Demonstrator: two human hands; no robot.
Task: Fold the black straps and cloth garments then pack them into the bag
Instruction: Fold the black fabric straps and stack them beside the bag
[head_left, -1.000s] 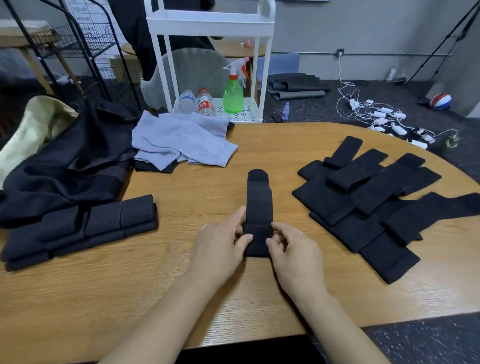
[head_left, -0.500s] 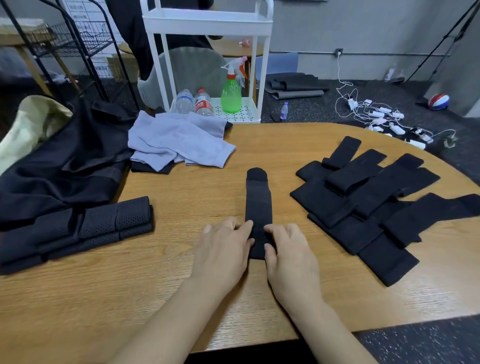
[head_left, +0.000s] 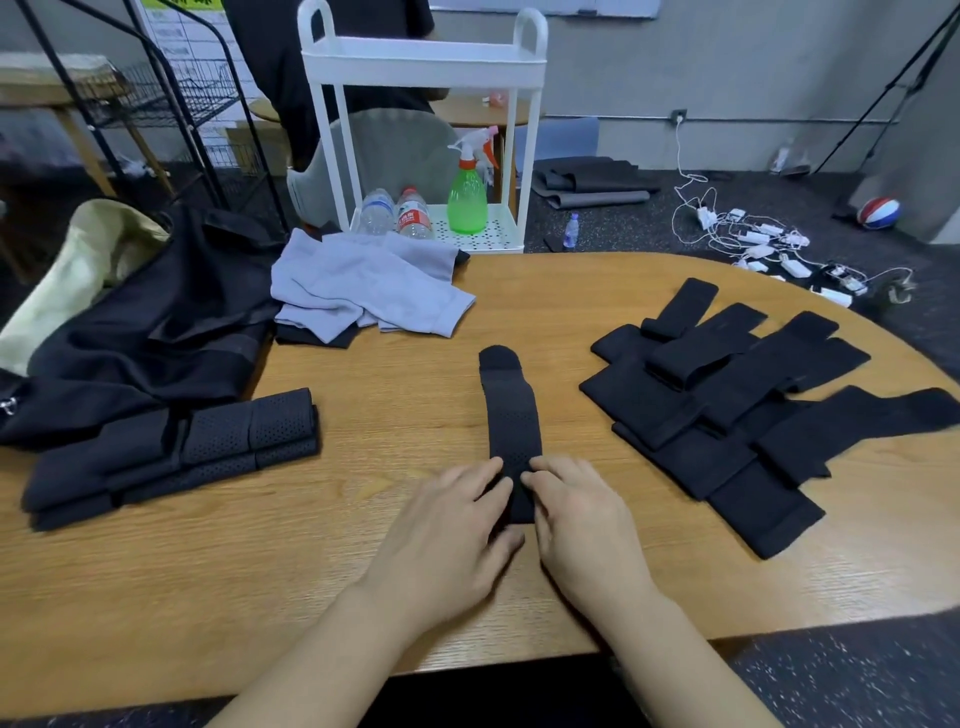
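Both hands rest on the near end of a single black strap (head_left: 511, 436) that lies lengthwise at the middle of the table (head_left: 389, 571). The left hand (head_left: 452, 540) lies flat with fingers extended, pressing the strap's left edge; the right hand (head_left: 582, 525) has its fingers bent down onto the right edge, apparently pressing rather than pinching, though the fingertips are partly hidden. The strap's rounded tab end points away from the person.

Risks, by judgement. The unfolded strap pile (head_left: 727, 415) at right is loosely overlapped and reaches close to the table's curved far-right edge; a careless pull on one piece could drag neighbours off it. The black garment (head_left: 156, 338) at left drapes over the table's left edge and may slide off if tugged. The folded straps (head_left: 171, 452) at left are stacked and could spring open if knocked. The grey cloth (head_left: 363, 291) lies at the far edge of the table, bunched. The strap in hand may fold crooked if the two hands press unevenly.

Open room: bare wood lies between the central strap and both side piles, and along the near edge in front of the person. A pale cloth bag (head_left: 78, 270), possibly the packing bag, lies beyond the garment at far left.
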